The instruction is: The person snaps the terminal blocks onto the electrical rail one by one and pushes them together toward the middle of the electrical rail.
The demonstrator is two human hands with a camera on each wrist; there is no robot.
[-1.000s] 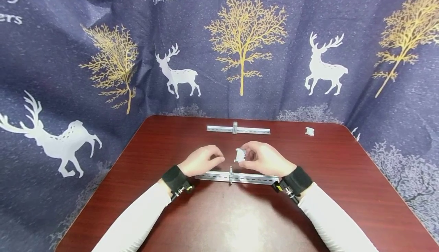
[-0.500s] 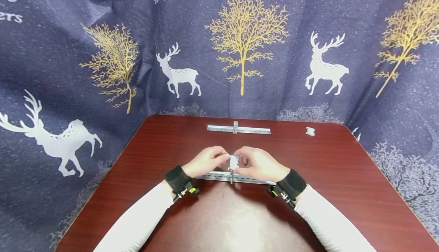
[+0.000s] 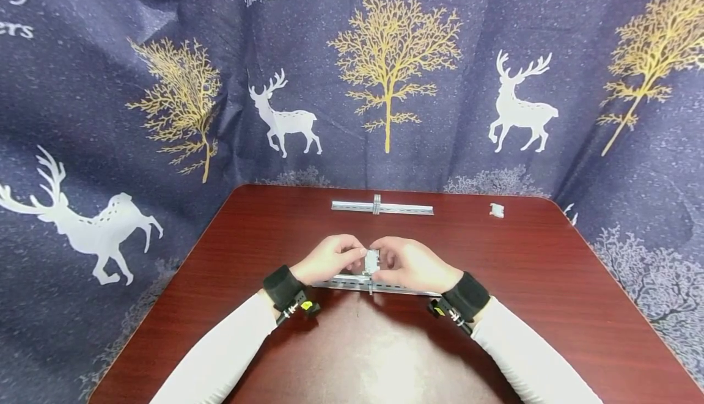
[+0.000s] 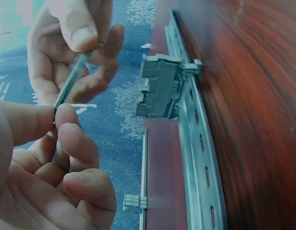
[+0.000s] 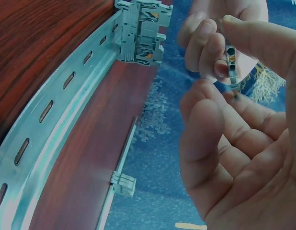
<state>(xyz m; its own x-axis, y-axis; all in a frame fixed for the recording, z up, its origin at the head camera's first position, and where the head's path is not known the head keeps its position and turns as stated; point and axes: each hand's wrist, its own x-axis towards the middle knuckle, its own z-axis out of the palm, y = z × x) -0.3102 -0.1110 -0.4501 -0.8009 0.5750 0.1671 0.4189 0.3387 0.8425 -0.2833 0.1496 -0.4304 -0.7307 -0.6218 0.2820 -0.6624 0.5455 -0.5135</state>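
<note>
Both hands meet around a thin grey terminal block (image 3: 372, 260), held above the near DIN rail (image 3: 343, 282) in the head view. My left hand (image 3: 330, 260) pinches one end between thumb and forefinger, its other fingers curled. At the opposite end, my right hand (image 3: 418, 264) also grips the block between thumb and fingers. Seen edge-on, the held block (image 5: 232, 60) shows an orange spot in the right wrist view. Another terminal block (image 4: 160, 88) sits clipped on the slotted rail (image 4: 200, 143), apart from the held one.
Farther back lies a second DIN rail (image 3: 407, 209) carrying a small group of terminal blocks (image 3: 376, 204). One loose block (image 3: 497, 210) rests at the table's back right. Behind the red-brown table (image 3: 275, 220) hangs a dark blue patterned cloth (image 3: 445, 86).
My right hand has brought the terminal block left and slightly down over the near rail. My left hand, holding nothing a second ago, has moved right and now pinches the block too.
</note>
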